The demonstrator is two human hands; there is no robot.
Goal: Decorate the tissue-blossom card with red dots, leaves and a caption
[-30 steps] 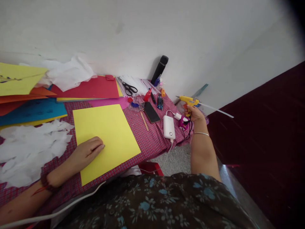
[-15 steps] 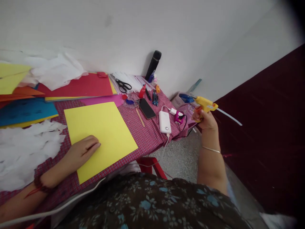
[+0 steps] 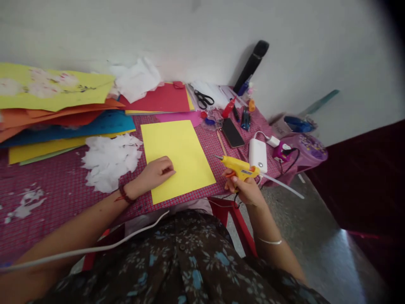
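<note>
My right hand [image 3: 244, 188] is wrapped round the handle of a yellow glue gun [image 3: 241, 167], fingers at its orange trigger. The nozzle points left over the table, and a long white glue stick [image 3: 283, 186] sticks out of the back. A yellow paper sheet [image 3: 186, 147] lies flat at the table's front edge. On its left part rests my left hand [image 3: 157, 173], fingers curled in and nothing visible in them. Left of the sheet is a heap of torn white paper pieces [image 3: 110, 158].
Behind the sheet lie scissors [image 3: 203, 99], a red glue bottle [image 3: 228, 108], a phone [image 3: 233, 132] and a wooden stick [image 3: 221, 142]. To the right sit a white power bank [image 3: 257, 154] and a purple plug adapter [image 3: 282, 152]. Coloured papers [image 3: 63, 120] are stacked at left. A white cable [image 3: 95, 248] crosses my left arm.
My right hand has brought the glue gun from beyond the table's right end to beside the yellow sheet. My left hand stays on the sheet. The view has shifted left.
</note>
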